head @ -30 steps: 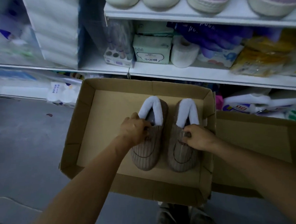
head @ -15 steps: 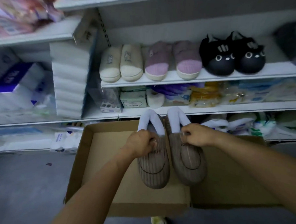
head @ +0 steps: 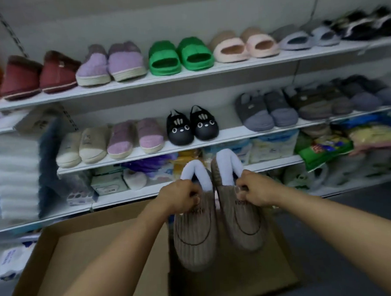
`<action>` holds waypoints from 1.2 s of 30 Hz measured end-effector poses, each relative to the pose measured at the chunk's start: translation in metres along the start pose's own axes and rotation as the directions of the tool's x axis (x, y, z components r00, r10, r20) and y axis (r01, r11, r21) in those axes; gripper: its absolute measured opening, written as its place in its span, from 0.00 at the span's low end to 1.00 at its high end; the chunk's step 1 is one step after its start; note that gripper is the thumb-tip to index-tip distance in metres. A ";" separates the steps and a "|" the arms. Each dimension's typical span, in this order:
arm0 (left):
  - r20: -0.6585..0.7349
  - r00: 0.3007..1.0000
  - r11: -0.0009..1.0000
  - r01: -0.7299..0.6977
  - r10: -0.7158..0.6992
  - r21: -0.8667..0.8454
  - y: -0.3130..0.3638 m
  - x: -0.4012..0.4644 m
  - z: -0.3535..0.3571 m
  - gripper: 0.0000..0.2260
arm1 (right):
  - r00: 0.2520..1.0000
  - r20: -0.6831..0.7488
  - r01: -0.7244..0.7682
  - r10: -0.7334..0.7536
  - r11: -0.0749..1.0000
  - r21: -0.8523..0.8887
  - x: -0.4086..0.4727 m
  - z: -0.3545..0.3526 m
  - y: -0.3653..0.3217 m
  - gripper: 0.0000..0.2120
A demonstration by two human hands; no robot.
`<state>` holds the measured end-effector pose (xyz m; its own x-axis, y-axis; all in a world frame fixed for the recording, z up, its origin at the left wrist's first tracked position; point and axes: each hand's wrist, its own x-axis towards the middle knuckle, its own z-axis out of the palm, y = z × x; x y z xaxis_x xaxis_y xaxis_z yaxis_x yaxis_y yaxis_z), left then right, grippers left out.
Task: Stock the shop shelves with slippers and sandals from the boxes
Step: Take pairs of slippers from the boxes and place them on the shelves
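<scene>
Brown pair was out of the box [head: 87, 262]
Left hand [head: 181, 199] and right hand [head: 253, 191] each gripped a slipper [head: 194, 234] (toes hanging at 6); I'd aim for that shelf [head: 227, 133] gap at 1.

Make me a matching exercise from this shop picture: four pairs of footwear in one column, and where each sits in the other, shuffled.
Things
1. green sandals
2. black cat slippers
3. dark red slippers
4. brown slippers

Places
A. held in the two hands, above the boxes
B. top shelf, far left
C. top shelf, between the purple and the pink pairs
D. lower slipper shelf, middle

Pairs: 1-C, 2-D, 3-B, 4-A
</scene>
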<state>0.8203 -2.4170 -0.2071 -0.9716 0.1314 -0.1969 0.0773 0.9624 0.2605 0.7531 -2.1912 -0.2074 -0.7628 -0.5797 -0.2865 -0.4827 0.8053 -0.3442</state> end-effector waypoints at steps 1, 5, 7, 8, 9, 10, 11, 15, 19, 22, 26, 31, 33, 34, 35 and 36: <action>0.000 1.000 1.000 -0.015 0.015 0.005 0.024 0.007 0.002 0.06 | 1.000 -0.003 -0.006 0.006 1.000 -0.009 -0.013 -0.010 0.020 0.10; -0.007 0.995 0.995 -0.102 0.102 -0.007 0.117 0.041 0.004 0.04 | 0.998 -0.040 -0.046 0.045 0.999 -0.010 -0.064 -0.050 0.093 0.10; 0.000 0.990 0.990 -0.141 0.141 -0.030 0.161 0.060 0.002 0.04 | 0.994 -0.078 -0.074 0.075 0.997 0.007 -0.088 -0.068 0.128 0.11; 0.013 0.988 0.987 -0.155 0.156 -0.047 0.182 0.069 0.002 0.05 | 0.991 -0.099 -0.088 0.089 0.996 0.016 -0.098 -0.076 0.145 0.11; 0.022 0.985 0.984 -0.172 0.173 -0.055 0.202 0.078 0.001 0.07 | 0.987 -0.119 -0.103 0.106 0.994 0.027 -0.109 -0.084 0.161 0.11; 0.027 0.982 0.981 -0.187 0.188 -0.058 0.222 0.088 0.001 0.08 | 0.984 -0.133 -0.117 0.121 0.992 0.039 -0.119 -0.091 0.177 0.10; 0.023 0.980 0.978 -0.196 0.198 -0.065 0.234 0.094 0.001 0.08 | 0.982 -0.140 -0.121 0.126 0.992 0.043 -0.126 -0.096 0.186 0.10; 0.054 0.959 0.958 -0.273 0.278 -0.083 0.303 0.135 -0.002 0.07 | 0.962 -0.187 -0.188 0.199 0.979 0.074 -0.157 -0.122 0.249 0.11; 0.072 0.939 0.938 -0.328 0.337 -0.111 0.355 0.181 0.001 0.10 | 0.940 -0.201 -0.254 0.277 0.958 0.137 -0.170 -0.139 0.311 0.11; 0.079 0.925 0.926 -0.362 0.371 -0.103 0.389 0.224 0.009 0.06 | 0.924 -0.216 -0.286 0.316 0.945 0.161 -0.170 -0.150 0.362 0.11; 0.075 0.910 0.910 -0.398 0.407 -0.111 0.437 0.290 0.020 0.05 | 0.903 -0.232 -0.337 0.361 0.932 0.136 -0.162 -0.169 0.437 0.12; 0.056 0.903 0.905 -0.425 0.426 -0.033 0.497 0.389 0.032 0.05 | 0.914 -0.121 -0.383 0.388 0.922 0.059 -0.141 -0.208 0.538 0.13; 0.054 0.897 0.899 -0.438 0.439 -0.017 0.523 0.427 0.029 0.05 | 0.921 -0.075 -0.382 0.383 0.924 0.032 -0.134 -0.230 0.574 0.12; 0.056 0.893 0.895 -0.446 0.446 -0.009 0.537 0.444 0.026 0.06 | 0.922 -0.070 -0.380 0.381 0.925 0.030 -0.132 -0.243 0.592 0.13; 0.057 0.889 0.891 -0.454 0.453 -0.002 0.551 0.461 0.021 0.06 | 0.922 -0.078 -0.378 0.379 0.925 0.033 -0.130 -0.257 0.609 0.13; 0.057 0.887 0.888 -0.459 0.458 0.002 0.565 0.478 0.017 0.05 | 0.921 -0.091 -0.377 0.378 0.926 0.032 -0.129 -0.270 0.626 0.13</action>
<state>0.4038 -1.8063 -0.1699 -0.8137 0.5709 -0.1091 0.5150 0.7952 0.3202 0.4335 -1.5790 -0.1447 -0.9244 -0.2184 -0.3128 -0.1458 0.9599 -0.2394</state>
